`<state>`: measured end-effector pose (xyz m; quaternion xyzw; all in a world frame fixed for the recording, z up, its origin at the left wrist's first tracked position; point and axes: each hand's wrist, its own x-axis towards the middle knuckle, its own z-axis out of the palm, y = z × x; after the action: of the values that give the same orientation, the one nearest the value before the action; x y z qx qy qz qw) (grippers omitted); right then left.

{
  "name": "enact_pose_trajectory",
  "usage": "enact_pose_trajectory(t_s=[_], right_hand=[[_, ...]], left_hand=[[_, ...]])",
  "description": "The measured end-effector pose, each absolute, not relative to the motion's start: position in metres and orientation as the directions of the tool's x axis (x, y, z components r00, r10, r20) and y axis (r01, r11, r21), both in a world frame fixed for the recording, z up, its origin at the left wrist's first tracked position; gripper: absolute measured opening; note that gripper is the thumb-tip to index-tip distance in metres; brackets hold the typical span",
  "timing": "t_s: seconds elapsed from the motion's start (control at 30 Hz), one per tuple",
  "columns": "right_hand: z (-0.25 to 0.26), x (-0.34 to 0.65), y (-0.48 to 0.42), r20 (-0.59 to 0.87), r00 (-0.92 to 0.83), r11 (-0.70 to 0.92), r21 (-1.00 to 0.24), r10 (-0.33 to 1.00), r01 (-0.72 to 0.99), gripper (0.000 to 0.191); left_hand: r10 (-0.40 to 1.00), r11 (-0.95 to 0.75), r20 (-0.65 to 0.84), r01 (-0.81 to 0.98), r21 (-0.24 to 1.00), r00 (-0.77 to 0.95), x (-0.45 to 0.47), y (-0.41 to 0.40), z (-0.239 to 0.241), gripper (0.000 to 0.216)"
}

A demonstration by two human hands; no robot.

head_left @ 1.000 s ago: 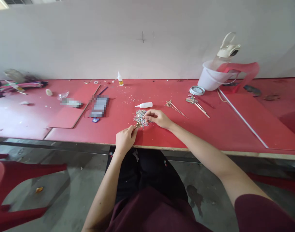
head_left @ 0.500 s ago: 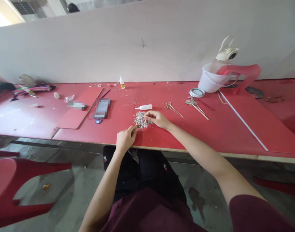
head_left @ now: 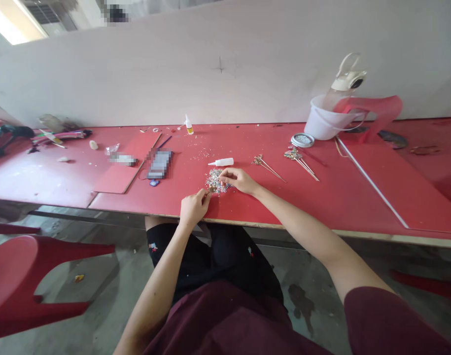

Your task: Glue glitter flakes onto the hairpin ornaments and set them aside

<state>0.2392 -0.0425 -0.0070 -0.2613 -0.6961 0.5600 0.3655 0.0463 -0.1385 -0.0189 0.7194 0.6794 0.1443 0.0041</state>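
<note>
My left hand (head_left: pixel 194 208) is closed at the table's front edge. Its thumb and finger pinch a gold hairpin (head_left: pixel 212 189), of which only the ornate head shows. Just beyond lies a loose heap of small glittering rhinestones (head_left: pixel 215 176). My right hand (head_left: pixel 239 180) hangs over the heap's right side with fingertips pinched together, and what they hold is too small to make out. A white glue bottle (head_left: pixel 224 161) lies on its side behind the heap. To the right rest more gold hairpins (head_left: pixel 269 167) (head_left: pixel 302 161) with long prongs and decorated heads.
A second glue bottle (head_left: pixel 189 125) stands near the wall. A round tin (head_left: pixel 302 140) and a white bucket (head_left: pixel 319 121) holding a drinking bottle are at the back right. On the left lie a blurred phone-like object (head_left: pixel 159 164) and a red board (head_left: pixel 116 185). A red stool (head_left: pixel 14 276) stands below.
The view has shifted slightly. My left leg has swung outward to the left under the table. Both hands stay pinched by the rhinestones, the right one barely moved.
</note>
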Motion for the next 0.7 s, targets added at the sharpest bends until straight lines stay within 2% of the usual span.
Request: enact_pose_trajectory(t_s=[0.4,0.7], right_hand=[[-0.0079,0.2419,-0.0435,0.204,-0.58,0.233,-0.972,0.789,-0.026,0.03],[-0.0117,0.2465,-0.0415,0.17,-0.399,0.172,-0.985,0.901,-0.031,0.027]], left_hand=[[0.989,-0.069,0.146,0.971,0.23,0.036,0.0488,-0.1407,-0.0121,0.029],[0.991,-0.072,0.132,0.959,0.276,0.036,0.048,-0.1415,-0.0164,0.031]])
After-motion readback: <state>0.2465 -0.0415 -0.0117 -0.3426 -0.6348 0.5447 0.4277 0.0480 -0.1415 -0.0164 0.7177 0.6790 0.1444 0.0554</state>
